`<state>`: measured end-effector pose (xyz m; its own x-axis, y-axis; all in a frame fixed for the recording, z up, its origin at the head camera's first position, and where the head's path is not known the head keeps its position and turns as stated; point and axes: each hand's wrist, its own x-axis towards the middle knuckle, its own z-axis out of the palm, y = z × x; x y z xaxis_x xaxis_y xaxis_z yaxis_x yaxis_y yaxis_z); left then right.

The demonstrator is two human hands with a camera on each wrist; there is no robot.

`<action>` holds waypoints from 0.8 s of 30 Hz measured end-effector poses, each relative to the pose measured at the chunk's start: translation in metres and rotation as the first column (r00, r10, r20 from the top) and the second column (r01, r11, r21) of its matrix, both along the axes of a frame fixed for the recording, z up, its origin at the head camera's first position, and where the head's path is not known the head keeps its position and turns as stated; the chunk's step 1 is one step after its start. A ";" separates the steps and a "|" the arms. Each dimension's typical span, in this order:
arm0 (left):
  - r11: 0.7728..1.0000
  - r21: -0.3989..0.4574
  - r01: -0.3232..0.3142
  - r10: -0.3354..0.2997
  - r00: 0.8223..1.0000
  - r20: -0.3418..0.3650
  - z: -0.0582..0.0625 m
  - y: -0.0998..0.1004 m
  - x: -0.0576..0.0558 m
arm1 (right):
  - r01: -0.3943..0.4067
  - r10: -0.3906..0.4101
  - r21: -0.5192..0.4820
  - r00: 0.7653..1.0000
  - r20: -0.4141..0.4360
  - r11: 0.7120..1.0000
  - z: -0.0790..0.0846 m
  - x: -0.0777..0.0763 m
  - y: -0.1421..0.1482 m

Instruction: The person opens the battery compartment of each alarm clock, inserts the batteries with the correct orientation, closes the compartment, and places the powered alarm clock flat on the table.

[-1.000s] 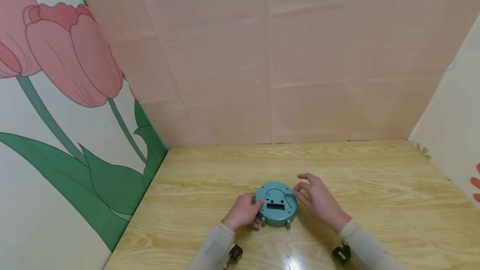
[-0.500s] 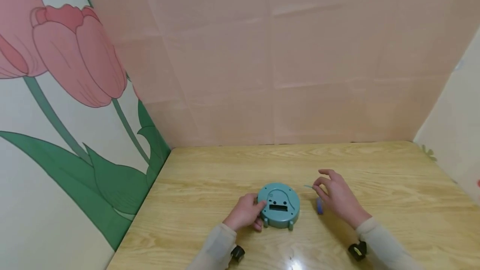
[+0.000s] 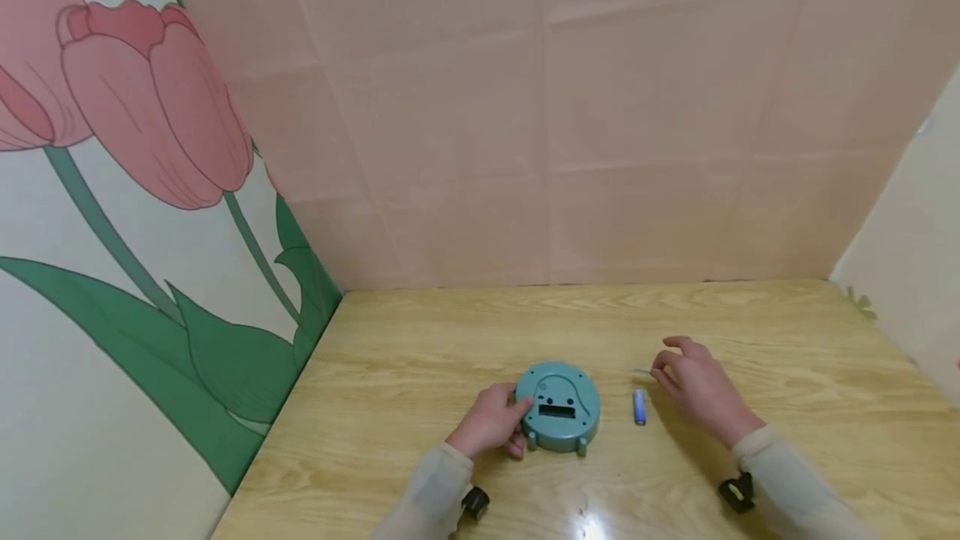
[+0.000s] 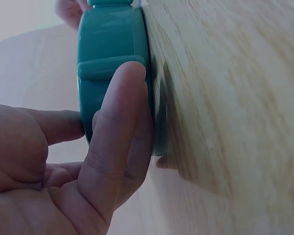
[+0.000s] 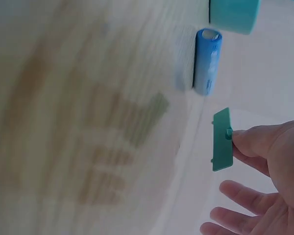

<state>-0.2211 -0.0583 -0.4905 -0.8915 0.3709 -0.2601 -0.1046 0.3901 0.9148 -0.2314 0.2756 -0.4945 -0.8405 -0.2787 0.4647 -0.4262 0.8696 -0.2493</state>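
Note:
A round teal clock (image 3: 557, 433) lies with its back facing up, showing an uncovered dark battery slot and two small feet at the near edge. My left hand (image 3: 487, 422) grips its left side, thumb on the back and fingers around the rim. In the left wrist view those fingers (image 4: 120, 112) press against the clock's side (image 4: 112, 34). To the right, my right hand (image 3: 703, 392) pinches a thin teal battery cover (image 5: 222, 144) between thumb and forefinger, the other fingers spread. A blue battery (image 3: 639, 407) lies on the table between the clock and that hand.
The wood-grain table (image 3: 420, 340) runs back to a pink-covered wall (image 3: 450, 148). A wall with painted tulips (image 3: 142, 107) borders the left side, and a pale wall (image 3: 915, 273) stands at the right. Dark wrist cameras sit under both sleeves.
My right hand has moved right, away from the clock, carrying the battery cover. The battery slot's right side and the blue battery have come into sight. My left hand keeps its hold.

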 end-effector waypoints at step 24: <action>1.000 -0.003 -0.004 0.004 1.000 0.006 0.001 -0.002 -0.001 | -0.163 0.152 0.108 0.983 0.104 0.981 -0.003 -0.009 0.017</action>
